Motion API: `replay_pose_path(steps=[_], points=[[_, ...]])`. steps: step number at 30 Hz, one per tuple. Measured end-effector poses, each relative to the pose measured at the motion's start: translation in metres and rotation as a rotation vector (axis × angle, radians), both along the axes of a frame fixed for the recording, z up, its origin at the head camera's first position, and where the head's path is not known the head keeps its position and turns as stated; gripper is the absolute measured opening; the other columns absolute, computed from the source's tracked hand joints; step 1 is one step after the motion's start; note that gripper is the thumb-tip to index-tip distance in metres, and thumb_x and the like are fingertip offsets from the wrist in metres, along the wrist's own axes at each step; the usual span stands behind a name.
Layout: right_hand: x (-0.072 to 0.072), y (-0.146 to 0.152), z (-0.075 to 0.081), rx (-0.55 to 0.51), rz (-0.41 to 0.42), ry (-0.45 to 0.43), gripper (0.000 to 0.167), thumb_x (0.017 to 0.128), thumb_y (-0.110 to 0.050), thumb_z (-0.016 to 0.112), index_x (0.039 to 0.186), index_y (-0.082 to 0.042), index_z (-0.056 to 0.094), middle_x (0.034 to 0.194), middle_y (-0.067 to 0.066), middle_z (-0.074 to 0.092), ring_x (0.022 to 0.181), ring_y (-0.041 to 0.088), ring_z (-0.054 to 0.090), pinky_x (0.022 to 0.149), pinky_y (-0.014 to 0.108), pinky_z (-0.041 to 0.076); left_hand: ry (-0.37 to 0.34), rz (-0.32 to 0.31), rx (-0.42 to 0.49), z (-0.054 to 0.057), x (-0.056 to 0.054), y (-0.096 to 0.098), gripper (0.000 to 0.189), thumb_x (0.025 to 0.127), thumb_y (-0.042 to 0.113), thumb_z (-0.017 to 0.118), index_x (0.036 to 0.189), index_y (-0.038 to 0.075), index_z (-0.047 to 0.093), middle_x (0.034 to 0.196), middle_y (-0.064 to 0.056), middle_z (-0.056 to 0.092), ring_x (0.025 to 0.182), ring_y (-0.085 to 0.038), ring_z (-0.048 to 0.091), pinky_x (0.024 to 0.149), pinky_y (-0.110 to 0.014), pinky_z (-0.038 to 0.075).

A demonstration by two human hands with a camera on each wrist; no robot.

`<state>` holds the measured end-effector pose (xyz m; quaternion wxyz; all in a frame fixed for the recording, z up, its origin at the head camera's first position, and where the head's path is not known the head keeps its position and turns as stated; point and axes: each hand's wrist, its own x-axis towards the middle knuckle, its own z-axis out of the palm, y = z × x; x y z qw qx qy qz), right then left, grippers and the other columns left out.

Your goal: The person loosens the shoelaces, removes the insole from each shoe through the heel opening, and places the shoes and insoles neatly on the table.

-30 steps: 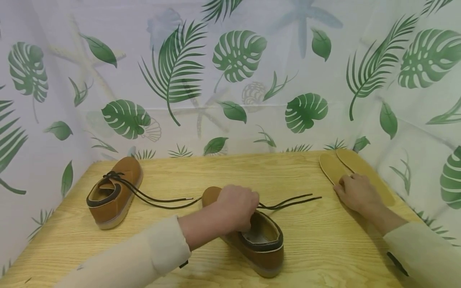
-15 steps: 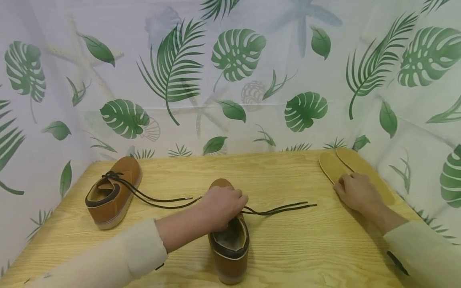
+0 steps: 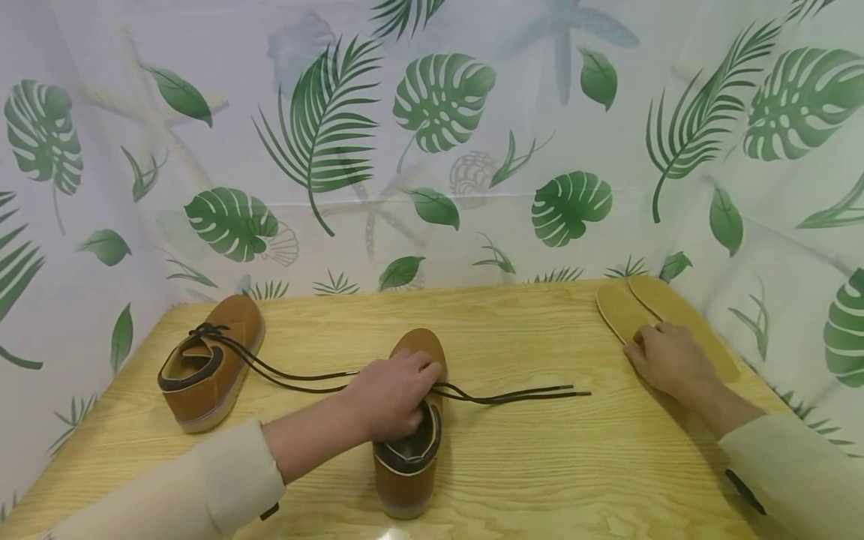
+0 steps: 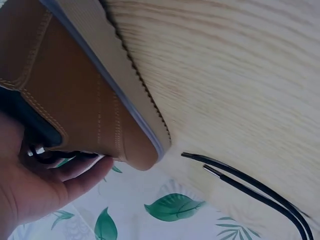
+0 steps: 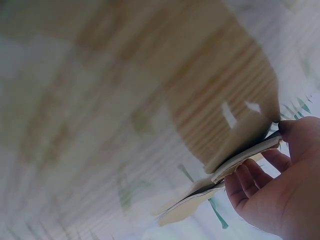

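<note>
A brown lace-up shoe [image 3: 405,484] stands on the wooden table in the head view, heel towards me. My left hand [image 3: 388,397] grips it over the lacing and collar, thumb down at the opening. The left wrist view shows the shoe's side [image 4: 82,95] and light sole, with fingers [image 4: 85,182] along the lacing. At the right, my right hand [image 3: 668,364] pinches the nearer of two tan insoles [image 3: 617,307]; in the right wrist view its edge [image 5: 245,156] lies between thumb and fingers. The other insole [image 3: 715,349] lies flat beside it.
A matching brown shoe [image 3: 205,409] stands at the left, its black laces [image 3: 290,377] stretched rightward across the table [image 3: 540,322]. The gripped shoe's laces [image 3: 520,395] trail to the right. A leaf-printed cloth [image 3: 499,247] walls the back and sides.
My left hand has moved left with the shoe, turning it so its toe points more straight away from me. Its laces shifted along. The right hand stays at the insole.
</note>
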<state>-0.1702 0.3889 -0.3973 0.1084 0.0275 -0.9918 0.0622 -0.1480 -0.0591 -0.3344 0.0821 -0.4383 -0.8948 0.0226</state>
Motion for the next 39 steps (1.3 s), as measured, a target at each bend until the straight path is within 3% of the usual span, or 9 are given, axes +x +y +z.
replay_pose_path(steps=[7, 12, 15, 17, 26, 29, 33, 36, 39], points=[[0.000, 0.000, 0.001, -0.003, 0.004, -0.002, 0.037, 0.100, -0.024, 0.056, 0.108, 0.011, 0.062, 0.104, 0.033, 0.062, 0.097, 0.056, 0.055, 0.085, 0.063, 0.045, -0.210, 0.102, 0.044, 0.005, 0.008, 0.003, 0.043, 0.094, 0.022, 0.046, 0.134, 0.016, 0.060, 0.142, -0.005, 0.055, 0.126, -0.028, 0.055, 0.080, -0.050, 0.056], [-0.001, 0.002, 0.001, 0.003, 0.004, 0.003, 0.036, 0.100, -0.025, 0.057, 0.106, 0.010, 0.063, 0.101, 0.032, 0.062, 0.094, 0.055, 0.056, 0.082, 0.062, 0.046, -0.298, 0.223, 0.164, 0.006, 0.014, 0.007, 0.050, 0.098, 0.047, 0.041, 0.130, 0.015, 0.063, 0.140, -0.011, 0.053, 0.113, -0.036, 0.059, 0.077, -0.051, 0.054], [-0.001, 0.003, 0.001, 0.007, 0.003, 0.006, 0.036, 0.099, -0.025, 0.057, 0.106, 0.010, 0.063, 0.100, 0.032, 0.062, 0.093, 0.055, 0.057, 0.081, 0.062, 0.046, -0.289, 0.297, 0.130, 0.005, 0.016, 0.013, 0.067, 0.093, 0.069, 0.045, 0.128, 0.014, 0.062, 0.132, -0.015, 0.054, 0.100, -0.039, 0.061, 0.075, -0.049, 0.054], [-0.001, 0.003, 0.001, 0.011, 0.004, 0.009, 0.035, 0.099, -0.024, 0.057, 0.105, 0.010, 0.063, 0.100, 0.032, 0.062, 0.093, 0.055, 0.057, 0.082, 0.062, 0.046, -0.287, 0.317, 0.099, 0.006, 0.016, 0.016, 0.072, 0.090, 0.072, 0.048, 0.129, 0.013, 0.061, 0.129, -0.016, 0.055, 0.095, -0.040, 0.061, 0.074, -0.047, 0.054], [-0.001, 0.002, -0.002, 0.015, 0.007, 0.019, 0.036, 0.099, -0.025, 0.057, 0.106, 0.010, 0.063, 0.101, 0.032, 0.063, 0.093, 0.053, 0.058, 0.081, 0.061, 0.047, -0.367, 0.288, 0.036, 0.010, 0.013, 0.012, 0.068, 0.088, 0.042, 0.067, 0.148, 0.017, 0.047, 0.154, -0.015, 0.039, 0.127, -0.046, 0.050, 0.079, -0.053, 0.054], [-0.002, 0.002, -0.002, 0.014, 0.005, 0.015, 0.036, 0.099, -0.025, 0.057, 0.106, 0.010, 0.063, 0.102, 0.032, 0.062, 0.094, 0.054, 0.057, 0.082, 0.062, 0.047, -0.362, 0.316, 0.026, 0.009, 0.013, 0.009, 0.071, 0.085, 0.040, 0.072, 0.149, 0.021, 0.047, 0.157, -0.018, 0.034, 0.121, -0.045, 0.054, 0.066, -0.046, 0.053], [-0.002, 0.001, -0.001, 0.007, 0.006, 0.009, 0.036, 0.099, -0.025, 0.057, 0.107, 0.010, 0.063, 0.103, 0.033, 0.062, 0.097, 0.056, 0.056, 0.084, 0.063, 0.046, -0.362, 0.376, 0.011, 0.008, 0.013, 0.007, 0.074, 0.082, 0.040, 0.074, 0.149, 0.025, 0.046, 0.152, -0.020, 0.038, 0.094, -0.040, 0.062, 0.056, -0.039, 0.048], [-0.001, 0.001, -0.001, 0.001, 0.009, 0.010, 0.037, 0.099, -0.025, 0.056, 0.108, 0.010, 0.063, 0.104, 0.033, 0.062, 0.097, 0.056, 0.056, 0.084, 0.063, 0.046, -0.376, 0.377, 0.019, 0.009, 0.011, 0.006, 0.074, 0.080, 0.034, 0.073, 0.149, 0.023, 0.047, 0.151, -0.018, 0.041, 0.090, -0.039, 0.064, 0.059, -0.040, 0.050], [0.000, 0.002, -0.001, -0.005, 0.007, 0.008, 0.037, 0.099, -0.026, 0.056, 0.107, 0.010, 0.063, 0.104, 0.033, 0.062, 0.097, 0.055, 0.056, 0.082, 0.063, 0.047, -0.383, 0.328, 0.050, 0.009, 0.007, 0.004, 0.072, 0.078, 0.022, 0.071, 0.146, 0.017, 0.050, 0.152, -0.015, 0.042, 0.108, -0.039, 0.064, 0.080, -0.047, 0.055]])
